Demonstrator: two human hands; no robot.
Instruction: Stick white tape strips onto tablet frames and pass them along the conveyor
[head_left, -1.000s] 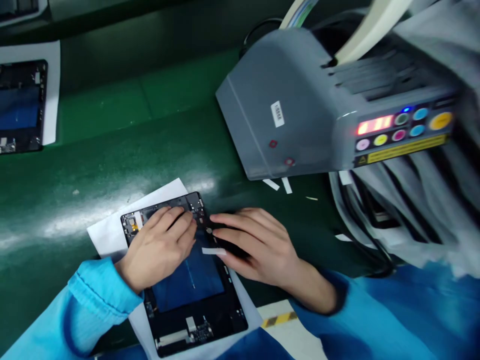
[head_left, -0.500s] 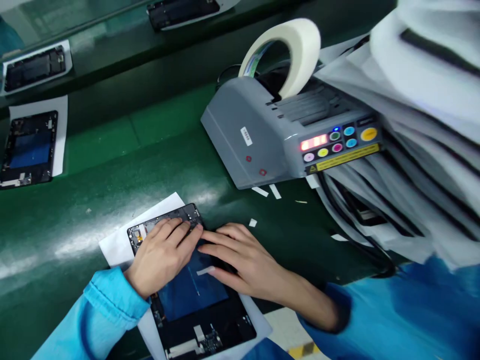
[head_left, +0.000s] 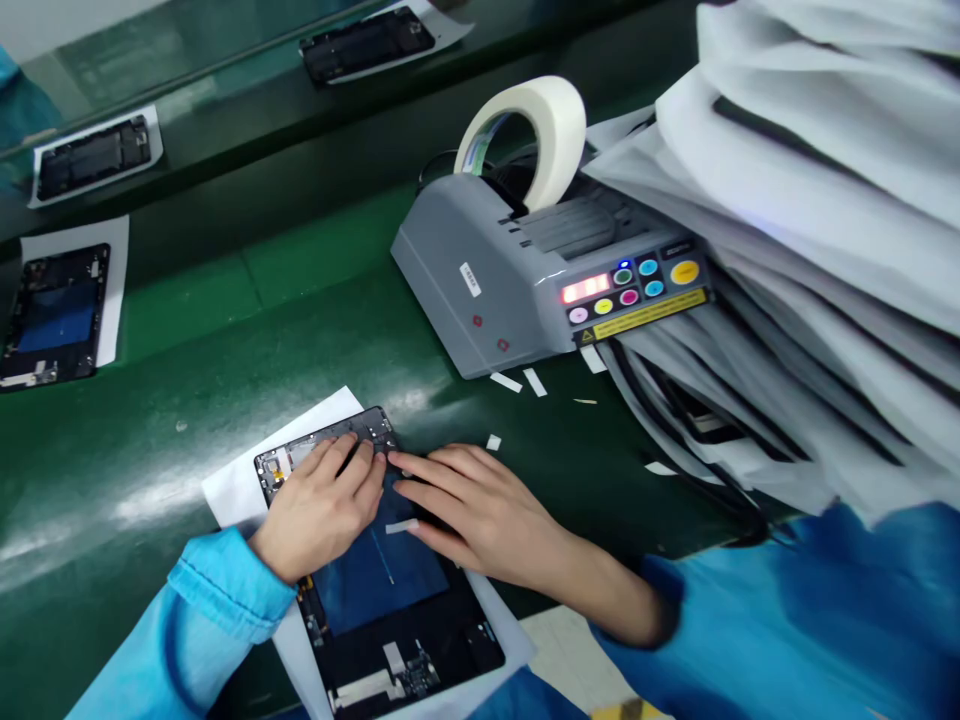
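An open black tablet chassis (head_left: 390, 610) with a blue panel lies on a white sheet (head_left: 232, 485) on the green belt. My left hand (head_left: 319, 510) rests flat on its upper part, fingers stretched toward the top edge. My right hand (head_left: 465, 505) lies beside it, fingers extended and pressing near the chassis's top right edge. A small white tape strip (head_left: 401, 526) sticks to a finger of my right hand over the blue panel.
A grey tape dispenser (head_left: 517, 280) with a white tape roll (head_left: 536, 135) stands behind, cut strips at its mouth. Stacked white foam sheets (head_left: 810, 250) fill the right. More chassis (head_left: 52, 315) on sheets lie at the left and on the far belt.
The view has tilted up and back, showing more of the belt and dispenser. Both hands stay on the chassis; my right fingers have slid slightly toward the top edge.
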